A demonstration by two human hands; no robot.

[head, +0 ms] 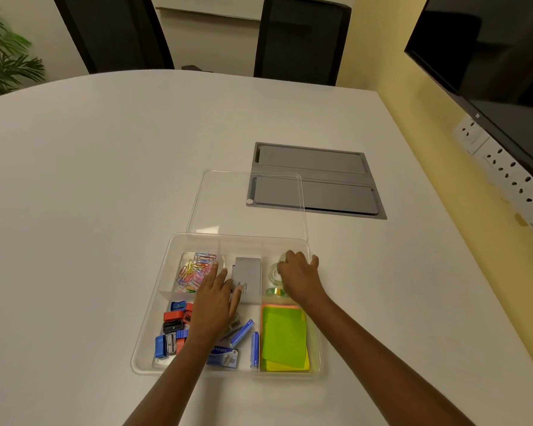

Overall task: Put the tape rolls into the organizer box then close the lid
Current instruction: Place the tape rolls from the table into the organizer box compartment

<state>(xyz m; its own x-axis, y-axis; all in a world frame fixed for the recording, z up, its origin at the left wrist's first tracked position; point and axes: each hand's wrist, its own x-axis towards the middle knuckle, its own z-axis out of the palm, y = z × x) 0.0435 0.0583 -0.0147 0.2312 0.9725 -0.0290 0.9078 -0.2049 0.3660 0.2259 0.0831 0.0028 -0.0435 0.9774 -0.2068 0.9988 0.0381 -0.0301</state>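
A clear plastic organizer box (150,318) lies open on the white table, split into compartments. Its clear lid (246,204) lies flat on the table just behind it. In the back right compartment I see clear tape rolls (273,272), and a green-yellow roll (274,292) sits just in front of them. My right hand (299,276) is over that compartment, fingers curled down onto the clear rolls; whether it grips one is unclear. My left hand (214,299) rests flat, fingers apart, over the middle compartments beside a grey box (248,273).
Other compartments hold coloured paper clips (194,269), sharpeners (173,327), blue staple boxes (242,333) and green sticky notes (285,339). A grey cable hatch (336,179) is set in the table behind the lid. Two black chairs stand at the far edge; a monitor and wall sockets are on the right.
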